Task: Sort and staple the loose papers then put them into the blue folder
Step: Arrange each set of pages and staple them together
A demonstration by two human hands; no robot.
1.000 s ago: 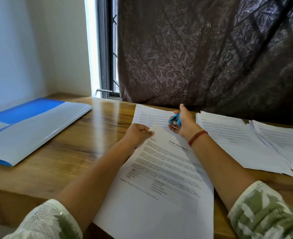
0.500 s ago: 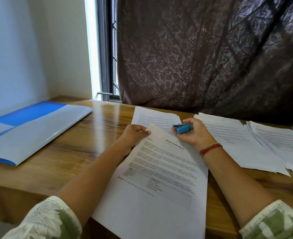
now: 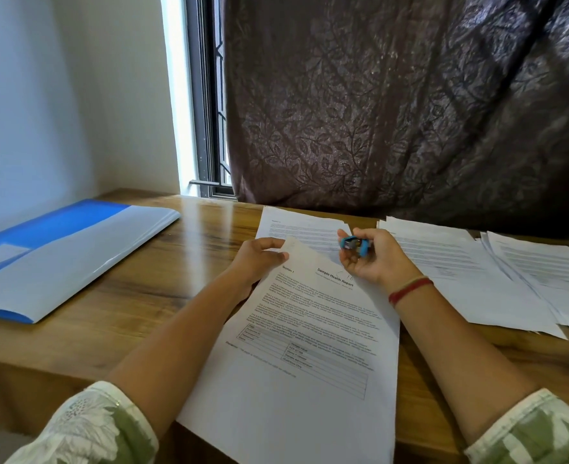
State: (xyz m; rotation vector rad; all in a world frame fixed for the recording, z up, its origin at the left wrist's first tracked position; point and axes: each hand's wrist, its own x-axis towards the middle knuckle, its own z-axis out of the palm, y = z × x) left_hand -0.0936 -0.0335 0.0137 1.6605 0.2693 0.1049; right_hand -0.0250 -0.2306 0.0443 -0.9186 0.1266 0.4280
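Gripping report [image 3: 309,380] corner (stapler [image 3: 354,244] just beside)

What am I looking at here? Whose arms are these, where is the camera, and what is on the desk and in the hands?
There is no machine here. These are a person's two bare arms, filmed by a wide-angle camera worn on their head, which looks forward and down.

The left hand pinches the top left corner of a printed report that lies on the wooden table. The right hand holds a small blue stapler just above the report's top edge.

The blue folder lies flat on the left side of the table, apart from the papers. Another sheet lies behind the report, and overlapping loose papers are spread out to the right. A dark curtain hangs behind the table.
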